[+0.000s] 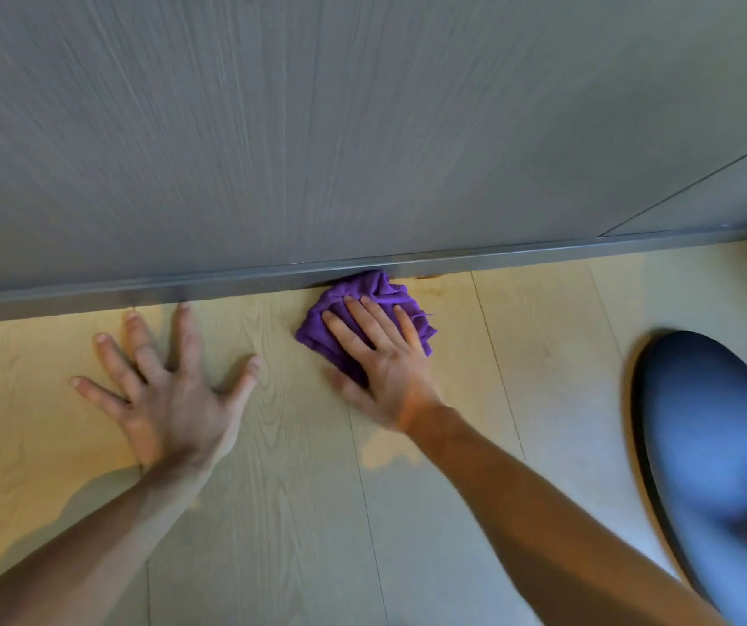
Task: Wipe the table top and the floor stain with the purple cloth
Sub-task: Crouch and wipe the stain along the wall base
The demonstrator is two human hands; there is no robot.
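Two hands are laid on the floor (299, 490). The right hand (376, 354) is pressed flat, fingers extended and slightly spread, on top of the bunched purple cloth (376, 289); the cloth is pinned under the palm and fingers rather than gripped in a fist. The left hand (168, 381) is spread wide and empty, planted on the boards well to the left of the cloth, apparently as a prop for the body.

Ahead of the right fingertips the cloth is pushed up against the grey skirting (543, 257), and its far edge touches that strip. What is taken for the stain (428, 277), a small brownish-orange mark, is seen just beyond and to the right of the right hand, at the foot of the skirting and just beside the cloth's right edge. It is not yet covered by the cloth.

The coming stroke is judged to run to the right along the skirting, and the right hand is by far the nearer one. A dark blue rounded object (715, 467) lies well to the right of that hand; its nature cannot be told. No table top is in view.
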